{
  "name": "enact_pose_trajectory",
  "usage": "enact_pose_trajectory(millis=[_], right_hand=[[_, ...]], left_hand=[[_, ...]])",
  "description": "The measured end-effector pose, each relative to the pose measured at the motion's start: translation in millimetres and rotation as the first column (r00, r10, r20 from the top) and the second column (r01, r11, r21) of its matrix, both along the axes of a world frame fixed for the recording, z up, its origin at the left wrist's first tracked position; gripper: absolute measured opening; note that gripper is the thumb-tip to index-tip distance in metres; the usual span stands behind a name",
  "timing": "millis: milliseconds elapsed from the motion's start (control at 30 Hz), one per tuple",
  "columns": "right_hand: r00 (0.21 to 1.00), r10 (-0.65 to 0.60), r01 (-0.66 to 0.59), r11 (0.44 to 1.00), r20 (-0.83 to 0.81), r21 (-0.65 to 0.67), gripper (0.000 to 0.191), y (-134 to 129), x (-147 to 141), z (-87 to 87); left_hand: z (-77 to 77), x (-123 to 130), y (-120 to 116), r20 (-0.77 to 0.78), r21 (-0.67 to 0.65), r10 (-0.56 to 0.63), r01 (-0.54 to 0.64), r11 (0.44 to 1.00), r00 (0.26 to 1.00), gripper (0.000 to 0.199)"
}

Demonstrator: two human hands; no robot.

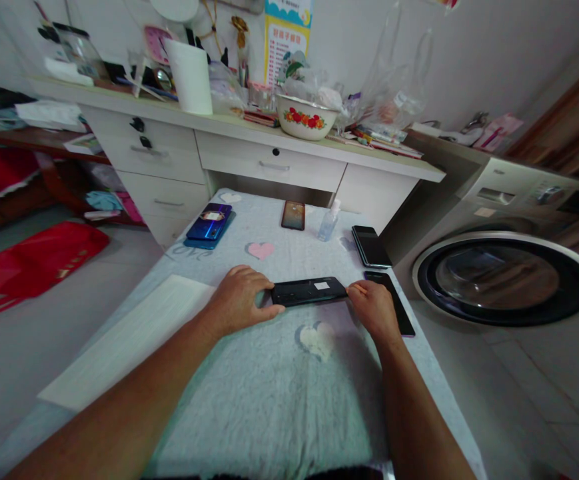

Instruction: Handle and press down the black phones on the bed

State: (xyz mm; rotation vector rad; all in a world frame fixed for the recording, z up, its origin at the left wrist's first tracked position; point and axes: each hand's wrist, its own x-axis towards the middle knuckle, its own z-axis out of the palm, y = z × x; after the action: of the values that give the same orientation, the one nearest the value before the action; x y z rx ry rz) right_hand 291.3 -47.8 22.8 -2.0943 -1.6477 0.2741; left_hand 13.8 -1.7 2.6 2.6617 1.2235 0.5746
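Note:
A black phone (302, 291) with a small white label lies across the middle of the cloth-covered table (269, 400). My left hand (239, 300) grips its left end between thumb and fingers. At the phone's right end, the fingers of my right hand (373, 307) are pinched together at the corner; whether they hold anything besides the phone's edge is too small to tell. Just beyond my right hand lies another dark phone (400, 310), partly covered by that hand.
Blue phones (209, 223) lie at the back left, a brown phone (293, 216) and a clear spray bottle (328, 223) at the back, stacked dark phones (370, 247) at the right. A pale board (134, 340) lies left. Beyond stand a cluttered desk (269, 141) and a washing machine (499, 200).

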Motion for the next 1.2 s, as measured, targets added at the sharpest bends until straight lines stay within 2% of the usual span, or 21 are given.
enact_pose_trajectory(millis=[267, 500, 700, 800, 933, 1100, 1200], right_hand=[[0.998, 0.001, 0.003, 0.998, -0.065, 0.056, 0.025, 1, 2, -3.9], [0.997, 0.009, 0.0, 0.994, -0.083, 0.105, 0.025, -1, 4, -2.1], [0.979, 0.032, 0.005, 0.983, -0.203, 0.183, 0.023, -3, 2, -3.2], [0.973, 0.008, 0.055, 0.963, -0.233, 0.263, 0.024, -3, 1, -4.8], [0.966, -0.025, 0.129, 0.91, -0.259, 0.394, 0.028, 0, 1, -9.3], [0.952, 0.084, 0.042, 0.917, -0.293, 0.398, 0.031, 3, -3, -15.0], [0.965, 0.092, 0.008, 0.925, -0.245, 0.38, 0.028, 5, -5, -18.0]], left_hand=[[-0.2, -3, -2, 0.033, 0.161, -0.153, 0.145, 0.976, 0.988, 0.031], [3.1, 4, -5, 0.099, 0.225, -0.177, 0.151, 0.963, 0.979, 0.022], [7.4, 5, -9, 0.308, 0.158, -0.157, 0.112, 0.981, 0.938, 0.019], [8.7, 6, -10, 0.35, 0.099, -0.12, 0.09, 0.991, 0.929, 0.019], [8.4, 7, -10, 0.365, 0.045, -0.074, 0.062, 0.997, 0.928, 0.02], [8.5, 7, -9, 0.366, 0.022, -0.045, 0.039, 0.999, 0.93, 0.022], [8.0, 7, -9, 0.36, 0.009, -0.03, 0.028, 1.0, 0.933, 0.024]])
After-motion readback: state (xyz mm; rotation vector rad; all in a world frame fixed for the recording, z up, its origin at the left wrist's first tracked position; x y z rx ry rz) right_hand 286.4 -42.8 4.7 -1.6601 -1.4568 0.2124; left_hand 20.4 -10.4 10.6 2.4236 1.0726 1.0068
